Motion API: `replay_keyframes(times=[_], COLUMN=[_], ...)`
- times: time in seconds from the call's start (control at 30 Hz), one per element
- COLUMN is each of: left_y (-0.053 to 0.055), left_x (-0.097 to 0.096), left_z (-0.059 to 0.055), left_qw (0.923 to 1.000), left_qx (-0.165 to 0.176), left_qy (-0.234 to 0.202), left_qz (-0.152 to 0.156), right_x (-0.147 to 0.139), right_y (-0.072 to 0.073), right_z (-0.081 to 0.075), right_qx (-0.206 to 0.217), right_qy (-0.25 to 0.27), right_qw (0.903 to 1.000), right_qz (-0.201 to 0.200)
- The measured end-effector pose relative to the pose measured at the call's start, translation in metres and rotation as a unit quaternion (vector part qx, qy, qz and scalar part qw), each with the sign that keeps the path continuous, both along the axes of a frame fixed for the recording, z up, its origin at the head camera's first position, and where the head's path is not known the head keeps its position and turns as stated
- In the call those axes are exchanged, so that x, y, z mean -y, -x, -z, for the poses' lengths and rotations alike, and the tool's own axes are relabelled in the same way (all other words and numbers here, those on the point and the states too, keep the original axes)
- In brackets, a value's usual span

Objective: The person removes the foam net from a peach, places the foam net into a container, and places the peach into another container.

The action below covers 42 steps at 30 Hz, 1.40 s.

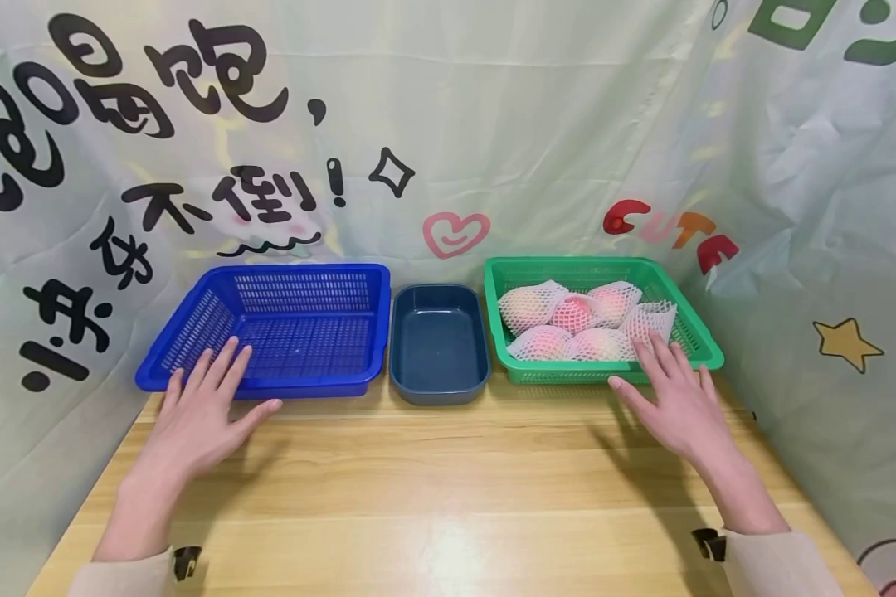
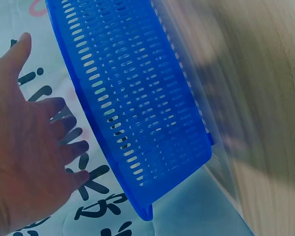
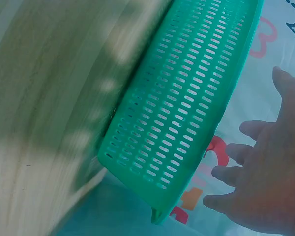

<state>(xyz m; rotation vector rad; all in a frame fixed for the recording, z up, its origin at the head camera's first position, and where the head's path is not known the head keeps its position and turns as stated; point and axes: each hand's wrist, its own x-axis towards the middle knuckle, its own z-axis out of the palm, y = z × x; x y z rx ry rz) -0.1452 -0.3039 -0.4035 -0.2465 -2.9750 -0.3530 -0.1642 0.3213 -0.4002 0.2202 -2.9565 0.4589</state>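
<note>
My left hand [image 1: 203,414] is held over the front left of a blue plastic basket [image 1: 299,385], fingers spread and nothing in them. In the left wrist view that hand [image 2: 34,147] shows beside the slotted basket wall [image 2: 132,98]. On the other side, my right hand [image 1: 675,402] reaches over the front rim of a green basket [image 1: 545,375], also with spread, bare fingers. Several peach-like pink and pale fruits [image 1: 541,342] in white foam nets lie inside it. The right wrist view has the right hand [image 3: 265,167] beside the green slotted wall [image 3: 182,98], fruits hidden.
Between the two baskets stands a dark blue-grey rectangular tub [image 1: 439,390] with nothing in it. All three line the back of a wooden table [image 1: 448,481]. A pale printed cloth [image 1: 538,124] hangs close behind and at both sides.
</note>
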Motion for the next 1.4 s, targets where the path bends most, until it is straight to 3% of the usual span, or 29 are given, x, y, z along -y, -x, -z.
replay_keyframes(times=[0.43,0.67,1.0,1.4], left_y=[0.009,0.017,0.028,0.033], left_x=[-0.008,-0.013,-0.02,-0.028], left_z=[-0.005,-0.001,0.007,0.02], left_qw=[0.9961,0.9919,0.9936,0.9942], left_qx=[-0.084,-0.118,-0.098,-0.068], left_qy=[-0.006,-0.012,0.018,0.036], left_qz=[0.026,0.044,0.052,0.076], right_x=[0.009,0.025,0.046,0.066], right_y=[0.01,0.023,0.046,0.071], right_z=[-0.008,-0.016,-0.021,-0.014], right_qx=[-0.068,-0.1,-0.104,-0.049], right_qy=[0.046,0.087,0.098,0.066], right_qw=[0.9966,0.9911,0.989,0.9946], right_qz=[-0.006,-0.014,-0.037,-0.063])
